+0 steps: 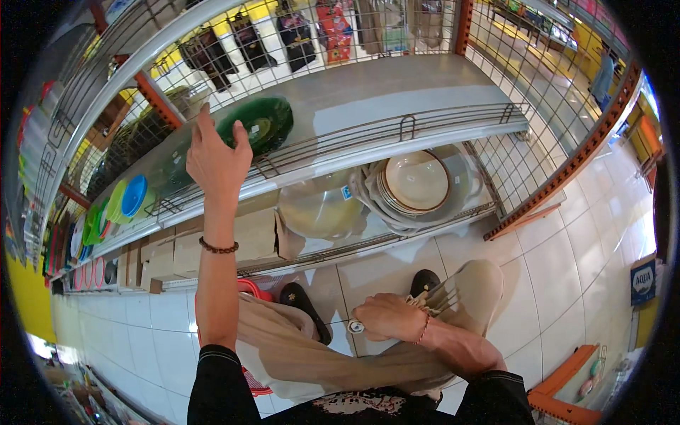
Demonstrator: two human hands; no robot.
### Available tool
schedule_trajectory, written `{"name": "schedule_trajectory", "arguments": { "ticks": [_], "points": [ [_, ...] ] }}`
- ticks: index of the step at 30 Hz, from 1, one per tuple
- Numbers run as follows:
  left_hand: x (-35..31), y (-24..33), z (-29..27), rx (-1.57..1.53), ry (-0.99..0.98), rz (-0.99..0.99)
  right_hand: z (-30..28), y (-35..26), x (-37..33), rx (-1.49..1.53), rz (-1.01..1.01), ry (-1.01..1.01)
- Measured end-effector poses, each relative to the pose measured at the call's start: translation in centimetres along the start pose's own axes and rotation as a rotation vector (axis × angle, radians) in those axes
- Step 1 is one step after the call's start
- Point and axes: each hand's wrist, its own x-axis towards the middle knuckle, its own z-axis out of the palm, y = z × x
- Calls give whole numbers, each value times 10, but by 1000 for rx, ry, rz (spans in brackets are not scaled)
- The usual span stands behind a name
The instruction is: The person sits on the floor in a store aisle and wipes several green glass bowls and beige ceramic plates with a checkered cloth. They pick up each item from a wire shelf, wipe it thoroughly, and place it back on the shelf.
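Note:
My left hand (218, 159) reaches out over the upper shelf with thumb and fingers apart, holding nothing. Just beyond it is a dark green oval dish (273, 126); whether my fingers touch it I cannot tell. A see-through green piece (170, 168) lies to the left of that hand, partly covered by it. My right hand (389, 316) is closed in front of my knees. Thin beige strips or handles (440, 297) show beside its wrist, and a small whitish round thing (355, 326) shows at its left. What the fingers grip is hidden.
Blue bowls (133, 195) and green bowls stand farther left on the wire-railed shelf (397, 88). Below are stacked cream plates (416, 180), a clear-wrapped round item (319, 205) and cardboard boxes (227, 241). A wire mesh panel (545, 85) closes the right end. A red basket (255, 382) is beside my legs.

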Motion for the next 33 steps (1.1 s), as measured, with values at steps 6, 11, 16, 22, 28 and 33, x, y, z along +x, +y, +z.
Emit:
{"name": "schedule_trajectory", "arguments": {
  "ticks": [6,11,16,22,28,33],
  "points": [
    [-7,4,22,-146,-43,226,3,-3,-4,-20,-5,49],
    [-20,-21,51,-398,-347,166,-5,-2,-5,-4,5,4],
    [-18,-21,51,-526,-471,-12,-10,-2,-8,30,23,-62],
    [-36,18,44,-502,74,408,12,4,-11,-22,-53,162],
    [-114,106,66,-857,-631,737,6,-9,-2,11,-2,-68],
    [-179,144,131,-766,-889,734,34,-4,-4,41,-106,230]
  ]
}}
